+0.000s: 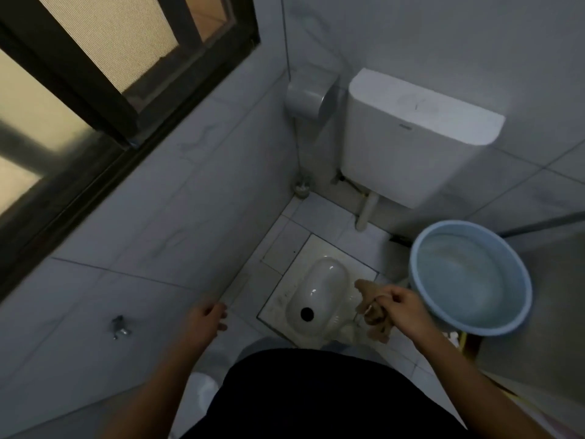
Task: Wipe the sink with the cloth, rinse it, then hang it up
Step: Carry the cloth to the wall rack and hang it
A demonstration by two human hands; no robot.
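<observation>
Upper left of frame: dark-framed window (pixel 104 77) with frosted, amber-lit panes, set in a pale tiled wall.
Lower left: small metal tap (pixel 119 327) projecting from the wall tiles.
Left of centre, lower half: left hand (pixel 207 318), empty, fingers loosely spread and slightly curled, touching nothing, held in the air in front of the wall's lower edge.
Upper centre: grey paper dispenser (pixel 308 98) mounted in the wall corner; thin pipe dropping from it to a floor fitting.
Centre, lower half: white squat toilet pan (pixel 319 288) sunk into the floor tiles, dark drain hole toward its near end; grime on the surrounding slab.
Bottom centre: dark garment of the person's torso (pixel 316 397) filling the lower edge and hiding the floor beneath.
Upper right of centre: white wall-hung cistern (pixel 418 134), white flush pipe running down from its underside to the floor.
Right of centre, lower half: tan cloth (pixel 373 307), crumpled, hanging over the right edge of the pan, well apart from the left hand.
Just right of cloth: right hand (pixel 403 307), closed around the bunched cloth, loose ends hanging out above and below the grip.
Right: light blue basin (pixel 468 277), round, standing just beside the right hand, inside holding water or merely wet; cannot tell.
</observation>
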